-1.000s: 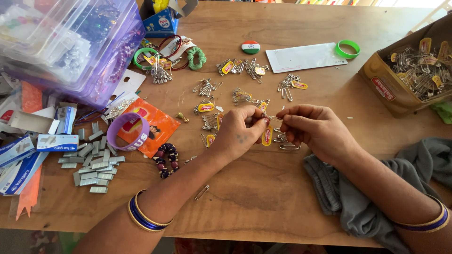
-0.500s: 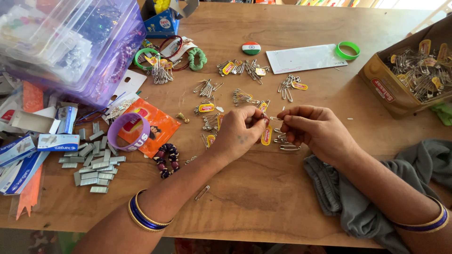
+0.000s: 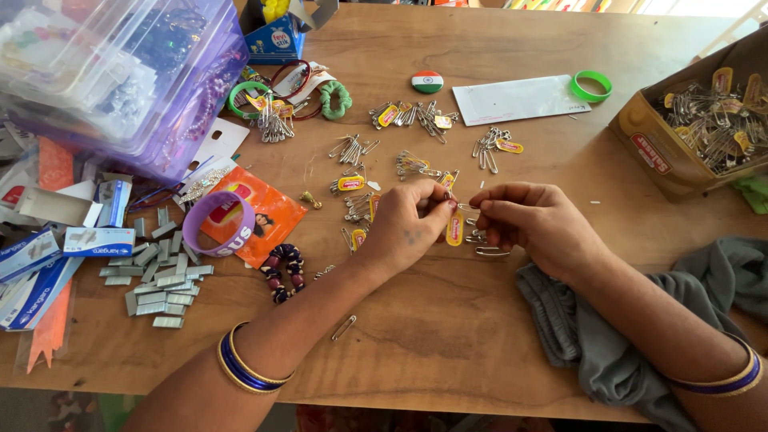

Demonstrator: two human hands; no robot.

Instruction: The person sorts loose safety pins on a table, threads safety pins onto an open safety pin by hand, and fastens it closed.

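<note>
A small bundle of safety pins (image 3: 462,210) with a yellow-and-red oval tag (image 3: 454,229) hanging from it sits at the middle of the counter (image 3: 448,336), pinched between both hands. The left hand (image 3: 408,224) is closed on it from the left with thumb and forefinger tips; the right hand (image 3: 534,222) is closed on the other end, fingers curled, a loose pin or two lying just beneath it. Judged from the grip, the step in hand is gathering or threading pins onto one bunch with its tag; whether the holding pin is clasped cannot be told, too small. The next move would call for a fine fingertip pinch and a steady tag, the point kept off the skin. Around it lie finished tagged bunches (image 3: 412,116) toward the far side, more just beside the left hand, and a single stray pin (image 3: 344,327) near the left forearm. An open yellow cardboard box (image 3: 652,156) of pins stands at far right, a grey cloth (image 3: 600,336) under the right forearm. To the left: a purple wristband (image 3: 218,224) on an orange packet, a dark beaded bracelet (image 3: 282,272), strips of staples (image 3: 160,276), small blue staple boxes and a clear plastic organiser (image 3: 120,76). Green bands, a round tricolour badge (image 3: 427,82) and a white card (image 3: 520,99) lie farther off.
</note>
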